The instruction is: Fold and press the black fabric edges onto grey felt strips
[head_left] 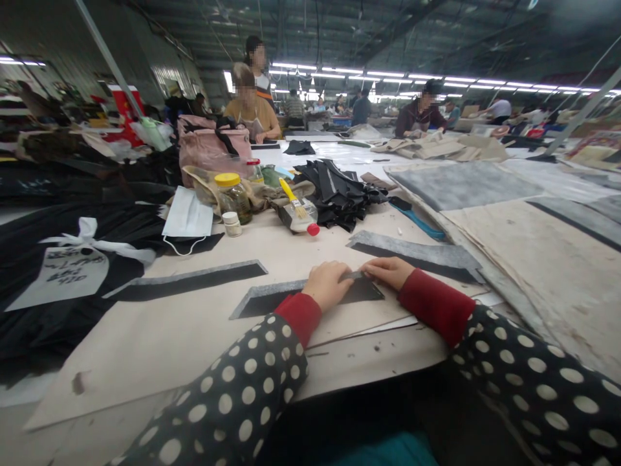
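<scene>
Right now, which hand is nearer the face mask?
Left. The left hand is to the right of the face mask; the right hand is farther right, past the left.

The left hand lies with its back up, fingers bent, its thumb reaching toward the right hand. Just beside the left fingertips, the right fingers are held close together, pointing inward. Behind each hand, a red cuff covers the wrist; from there the left forearm and right forearm, in dotted dark sleeves, slant outward toward the body.
</scene>
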Demonstrator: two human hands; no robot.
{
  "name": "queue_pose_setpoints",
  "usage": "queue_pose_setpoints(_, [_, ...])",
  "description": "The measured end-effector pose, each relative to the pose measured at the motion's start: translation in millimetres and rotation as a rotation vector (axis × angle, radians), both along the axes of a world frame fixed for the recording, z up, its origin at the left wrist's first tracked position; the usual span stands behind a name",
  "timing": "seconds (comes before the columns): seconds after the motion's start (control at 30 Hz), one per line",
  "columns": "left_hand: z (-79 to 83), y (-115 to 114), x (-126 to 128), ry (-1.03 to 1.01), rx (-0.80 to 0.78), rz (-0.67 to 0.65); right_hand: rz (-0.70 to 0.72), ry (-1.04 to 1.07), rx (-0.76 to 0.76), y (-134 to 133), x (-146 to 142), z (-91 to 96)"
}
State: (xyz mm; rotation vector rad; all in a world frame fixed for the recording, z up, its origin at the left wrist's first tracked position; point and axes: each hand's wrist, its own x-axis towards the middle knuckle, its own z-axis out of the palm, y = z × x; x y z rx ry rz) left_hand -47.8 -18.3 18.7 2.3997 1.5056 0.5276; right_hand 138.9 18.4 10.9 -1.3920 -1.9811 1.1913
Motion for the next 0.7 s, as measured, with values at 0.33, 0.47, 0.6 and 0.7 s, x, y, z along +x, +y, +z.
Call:
queue_pose_setpoints(0.33, [-4.8, 6.6, 7.2, -0.016, 0.072, 0.036, 0.198, -0.140, 0.173, 17.7, 3.1, 8.9])
queue_pose_setpoints(0.47, [-6.1, 9.3, 5.7, -0.056, 0.078, 0.013, 0.206, -0.179, 0.299, 21.2, 5.3, 2.8])
queue_pose_setpoints(0.6, [-6.1, 10.4, 5.1, -0.060, 0.096, 0.002, 0.270, -0.189, 0.435, 23.1, 6.9, -1.9])
queue_pose_setpoints(0.7, [-6.4, 10.0, 5.7, -0.057, 0.110, 0.010, 0.326, -0.207, 0.534, 22.7, 5.9, -2.0])
